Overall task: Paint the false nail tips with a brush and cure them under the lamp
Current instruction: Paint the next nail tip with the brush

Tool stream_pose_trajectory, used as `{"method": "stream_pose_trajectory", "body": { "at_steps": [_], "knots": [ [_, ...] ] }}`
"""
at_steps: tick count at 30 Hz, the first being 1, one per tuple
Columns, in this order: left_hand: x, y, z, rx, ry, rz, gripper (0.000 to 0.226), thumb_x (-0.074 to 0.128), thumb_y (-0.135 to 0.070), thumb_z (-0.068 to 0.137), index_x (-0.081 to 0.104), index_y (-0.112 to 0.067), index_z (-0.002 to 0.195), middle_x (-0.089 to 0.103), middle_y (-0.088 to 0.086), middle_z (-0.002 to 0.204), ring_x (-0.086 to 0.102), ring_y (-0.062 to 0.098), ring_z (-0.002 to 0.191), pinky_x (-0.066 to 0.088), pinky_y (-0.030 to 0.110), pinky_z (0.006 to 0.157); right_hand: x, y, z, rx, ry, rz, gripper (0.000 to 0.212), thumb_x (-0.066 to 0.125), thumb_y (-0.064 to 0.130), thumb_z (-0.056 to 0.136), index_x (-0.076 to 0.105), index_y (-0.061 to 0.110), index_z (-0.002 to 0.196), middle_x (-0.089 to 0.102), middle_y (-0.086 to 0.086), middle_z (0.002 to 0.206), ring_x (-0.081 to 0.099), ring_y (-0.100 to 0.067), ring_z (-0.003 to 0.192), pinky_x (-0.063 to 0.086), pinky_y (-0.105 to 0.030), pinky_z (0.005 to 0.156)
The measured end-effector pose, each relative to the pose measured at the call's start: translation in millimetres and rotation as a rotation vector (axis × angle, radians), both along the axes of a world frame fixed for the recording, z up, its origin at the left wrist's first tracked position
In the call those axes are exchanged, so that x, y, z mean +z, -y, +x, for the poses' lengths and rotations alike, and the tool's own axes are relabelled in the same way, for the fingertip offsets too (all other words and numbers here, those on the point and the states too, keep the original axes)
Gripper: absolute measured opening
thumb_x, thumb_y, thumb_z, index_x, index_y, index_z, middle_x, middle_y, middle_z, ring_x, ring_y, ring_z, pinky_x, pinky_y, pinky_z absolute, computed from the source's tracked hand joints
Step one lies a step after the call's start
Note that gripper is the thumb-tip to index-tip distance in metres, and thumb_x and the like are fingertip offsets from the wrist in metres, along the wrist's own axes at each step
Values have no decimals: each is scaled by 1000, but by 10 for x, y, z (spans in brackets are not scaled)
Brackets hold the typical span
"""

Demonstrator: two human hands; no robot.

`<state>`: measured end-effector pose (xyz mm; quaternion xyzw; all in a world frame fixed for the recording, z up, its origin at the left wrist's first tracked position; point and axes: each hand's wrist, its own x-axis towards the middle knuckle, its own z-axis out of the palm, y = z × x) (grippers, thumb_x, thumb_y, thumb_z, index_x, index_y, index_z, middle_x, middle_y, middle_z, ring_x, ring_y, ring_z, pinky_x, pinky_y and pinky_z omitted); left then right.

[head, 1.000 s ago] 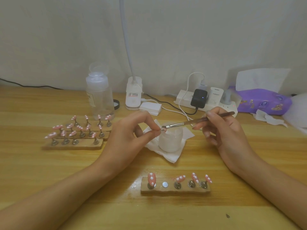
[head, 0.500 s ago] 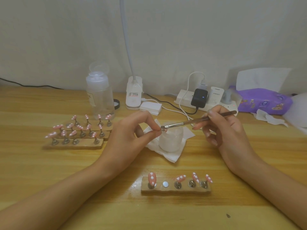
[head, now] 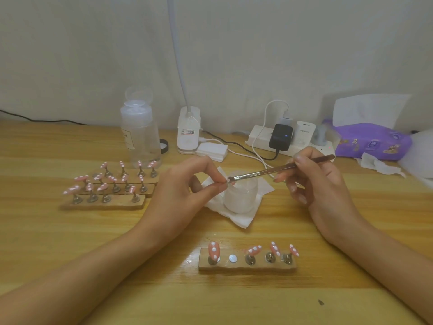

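My left hand (head: pixel 185 193) pinches a small nail tip (head: pixel 230 182) between thumb and forefinger above a white jar (head: pixel 241 198). My right hand (head: pixel 314 184) grips a thin brown brush (head: pixel 281 171), and its bristles touch the pinched tip. Near the front, a wooden holder (head: pixel 247 266) carries several pink tips with white dots and has one bare metal spot (head: pixel 232 258). The lamp's white base (head: pixel 188 134) and thin neck (head: pixel 178 55) stand at the back.
Stacked wooden holders (head: pixel 105 202) with several pink tips sit at the left. A clear bottle (head: pixel 139 134) stands behind them. A power strip (head: pixel 288 139) with plugs, a purple tissue pack (head: pixel 372 141) and a white tissue (head: pixel 236 216) under the jar lie nearby.
The brush tip has shifted slightly left along the pinched nail tip. Both hands stay almost in place.
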<state>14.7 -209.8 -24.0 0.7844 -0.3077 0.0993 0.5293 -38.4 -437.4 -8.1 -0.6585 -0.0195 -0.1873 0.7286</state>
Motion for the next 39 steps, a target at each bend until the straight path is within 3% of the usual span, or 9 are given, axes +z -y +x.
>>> {"method": "stream_pose_trajectory", "body": {
  "at_steps": [4,8,12,17,20,25,32,34,39],
  "knots": [
    [4,-3,-7,-9,-3,-10,10,76,-22,83,67,-26,79,68,-15,92,52,7,51,41,11,56,-8,23,9,-54,-33,28,24,48,18,101,51,19,77,71,-6,69,49,-6,50,33,-16,41],
    [7,-3,-11,-1,2,2,11,76,-21,83,67,-26,80,68,-18,92,53,7,52,42,11,56,-4,-4,-3,9,2,-7,22,54,30,92,56,27,70,72,-6,71,49,-7,51,33,-16,41],
    [6,-2,-12,-1,-11,2,10,76,-21,83,68,-25,80,68,-17,91,52,6,52,42,12,55,-16,26,15,-57,-40,26,24,49,18,100,53,19,77,71,-6,69,49,-6,51,33,-16,41],
    [3,-5,-11,5,-15,5,9,75,-21,84,68,-24,81,68,-18,91,54,15,52,42,13,54,-15,0,5,-19,-11,-16,25,52,24,98,57,24,73,72,-7,71,49,-7,51,33,-16,41],
    [5,-11,-11,5,-12,17,7,75,-23,84,68,-24,82,68,-18,91,52,10,51,44,14,54,-14,22,16,-72,-44,25,25,48,17,101,53,19,76,71,-6,69,48,-6,51,32,-16,41],
    [12,-5,-18,-11,-11,7,8,75,-19,85,69,-22,81,69,-18,89,48,6,48,41,13,51,-8,0,6,-45,-33,-5,24,52,23,97,55,23,74,71,-7,70,48,-7,51,32,-16,41],
    [9,1,-31,-18,-24,-3,11,74,-16,86,66,-18,78,58,-19,60,39,6,44,32,14,48,-10,-1,7,-43,-27,-22,30,50,20,99,58,27,71,71,-7,69,48,-7,51,33,-16,41],
    [4,2,-31,-16,-23,1,12,73,-14,87,66,-17,78,53,-20,55,37,6,44,30,14,48,-16,13,19,-84,-59,-7,28,47,16,101,54,21,75,71,-7,68,46,-7,50,31,-16,40],
    [20,1,-47,-12,-11,18,12,74,-15,86,66,-18,78,57,-20,62,39,6,46,33,14,50,-7,10,5,-34,-3,11,22,49,20,99,51,19,77,71,-6,69,47,-6,49,31,-16,40]
  ]
}}
